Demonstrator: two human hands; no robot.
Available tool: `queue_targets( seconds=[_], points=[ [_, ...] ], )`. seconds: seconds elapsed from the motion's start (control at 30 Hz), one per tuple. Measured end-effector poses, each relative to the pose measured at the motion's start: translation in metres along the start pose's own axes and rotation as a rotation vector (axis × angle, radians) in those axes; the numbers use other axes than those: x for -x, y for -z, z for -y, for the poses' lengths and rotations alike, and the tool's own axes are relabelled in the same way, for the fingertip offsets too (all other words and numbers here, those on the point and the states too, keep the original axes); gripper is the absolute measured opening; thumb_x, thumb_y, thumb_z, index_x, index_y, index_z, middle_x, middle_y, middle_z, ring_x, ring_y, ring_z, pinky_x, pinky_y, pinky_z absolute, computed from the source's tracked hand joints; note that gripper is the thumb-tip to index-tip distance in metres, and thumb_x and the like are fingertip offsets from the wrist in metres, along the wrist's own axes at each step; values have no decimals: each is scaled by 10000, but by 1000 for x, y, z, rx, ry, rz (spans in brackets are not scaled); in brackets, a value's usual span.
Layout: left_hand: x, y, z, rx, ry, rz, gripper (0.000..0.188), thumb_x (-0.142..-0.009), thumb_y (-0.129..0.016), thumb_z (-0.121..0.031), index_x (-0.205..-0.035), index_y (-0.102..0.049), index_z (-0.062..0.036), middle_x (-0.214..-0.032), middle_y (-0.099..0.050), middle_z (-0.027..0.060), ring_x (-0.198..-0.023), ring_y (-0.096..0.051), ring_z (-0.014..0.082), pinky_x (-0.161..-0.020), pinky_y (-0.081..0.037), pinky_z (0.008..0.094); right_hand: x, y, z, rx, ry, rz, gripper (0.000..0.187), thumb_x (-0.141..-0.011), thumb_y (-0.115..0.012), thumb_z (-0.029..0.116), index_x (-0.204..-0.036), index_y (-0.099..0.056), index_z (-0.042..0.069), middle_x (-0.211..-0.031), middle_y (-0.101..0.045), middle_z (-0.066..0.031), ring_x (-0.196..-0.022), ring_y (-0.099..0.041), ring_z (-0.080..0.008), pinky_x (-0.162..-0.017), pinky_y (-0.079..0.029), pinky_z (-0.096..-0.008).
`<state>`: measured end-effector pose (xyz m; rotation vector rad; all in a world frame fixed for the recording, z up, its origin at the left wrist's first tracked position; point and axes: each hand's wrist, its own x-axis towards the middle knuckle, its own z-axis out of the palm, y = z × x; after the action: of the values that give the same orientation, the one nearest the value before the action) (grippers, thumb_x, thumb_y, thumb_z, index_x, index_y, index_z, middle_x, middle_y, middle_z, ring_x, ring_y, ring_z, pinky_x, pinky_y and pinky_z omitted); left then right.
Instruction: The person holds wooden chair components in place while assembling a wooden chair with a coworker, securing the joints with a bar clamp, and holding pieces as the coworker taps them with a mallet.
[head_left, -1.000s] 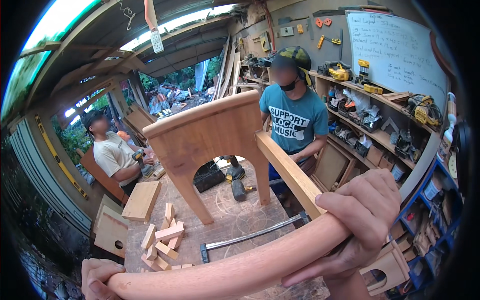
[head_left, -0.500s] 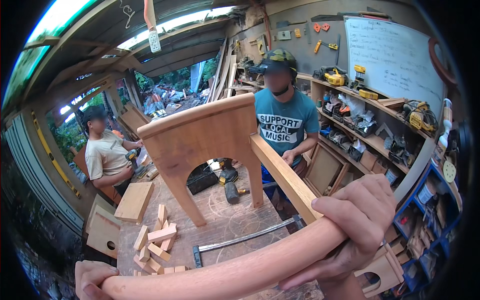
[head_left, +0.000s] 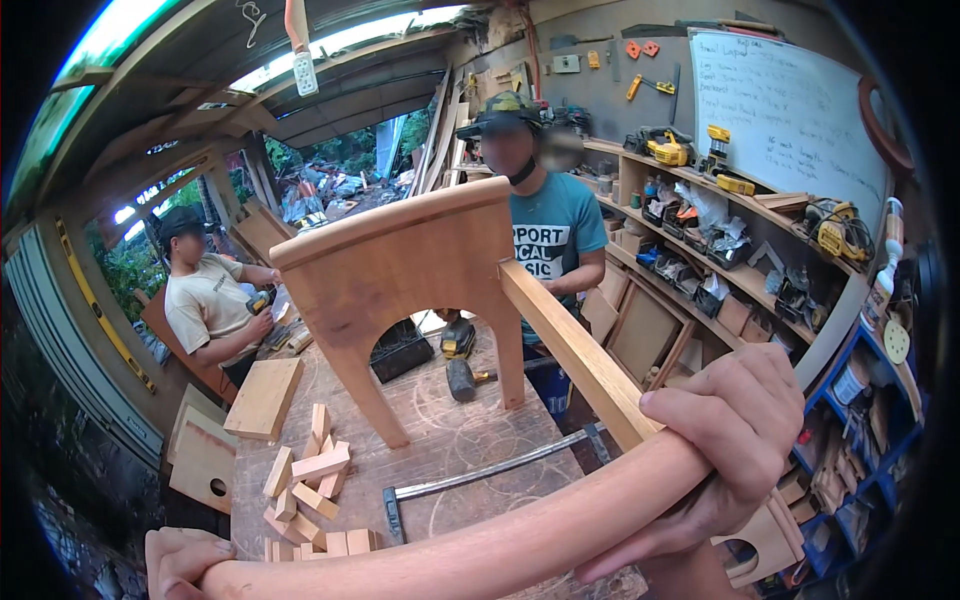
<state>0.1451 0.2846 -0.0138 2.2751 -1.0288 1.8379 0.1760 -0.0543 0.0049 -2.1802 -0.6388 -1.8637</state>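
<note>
In front of me stands a wooden furniture frame (head_left: 400,265). Its far end panel has an arched cut-out between two legs. A straight side rail (head_left: 570,345) runs from that panel back to the thick, rounded near rail (head_left: 480,530). My left hand (head_left: 185,560) is closed round the left end of this near rail, partly cut off by the picture's edge. Round its right end, by the joint with the side rail, my right hand (head_left: 725,440) is wrapped with the thumb on top. A bar clamp (head_left: 490,477) lies on the workbench (head_left: 440,425) between the two ends.
Wood blocks (head_left: 318,470) and a thick board (head_left: 265,398) lie left. Beyond the arch are a black mallet (head_left: 462,382), a drill (head_left: 457,338) and a black crate (head_left: 400,350). A person in teal (head_left: 560,230) stands opposite; another (head_left: 205,300) holds a drill at left. Tool shelves (head_left: 700,235) line the right.
The person in teal has shifted left and leans slightly. The frame has moved very little in view, and both my hands keep their hold on the near rail.
</note>
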Motion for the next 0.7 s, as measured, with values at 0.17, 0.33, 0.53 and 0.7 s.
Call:
queue_targets(
  seconds=[0.17,0.33,0.53,0.7],
  points=[
    [-1,-1,1,7,-6,7,1331,-603,-659,-955,-1559,-387,-69,-804,-540,38,-596,-490,193,-524,-377,319,1,3,8,26,-55,-3,975,-395,-657,999,-724,-644,82,-572,-484,-19,-541,-456,-187,-601,-300,-364],
    [0,-6,-8,0,82,14,1193,-742,-661,-874,-1584,-356,-87,-802,-537,32,-602,-482,191,-524,-359,319,3,0,5,34,-49,-21,978,-408,-641,1009,-717,-641,81,-567,-466,-17,-538,-449,-187,-599,-298,-364],
    [1,-11,-12,-6,119,-96,700,-1023,-554,-433,-1605,-333,-114,-816,-539,42,-614,-470,195,-532,-347,322,3,4,3,20,-15,-41,991,-410,-627,1018,-705,-641,72,-564,-445,-17,-536,-438,-187,-593,-299,-367],
    [12,-17,-13,15,178,-177,766,-999,-553,-467,-1610,-313,-72,-839,-555,66,-616,-472,198,-533,-358,321,4,6,4,40,-29,-13,986,-413,-630,1017,-712,-631,77,-565,-468,-22,-528,-451,-190,-596,-307,-362]
  ],
)
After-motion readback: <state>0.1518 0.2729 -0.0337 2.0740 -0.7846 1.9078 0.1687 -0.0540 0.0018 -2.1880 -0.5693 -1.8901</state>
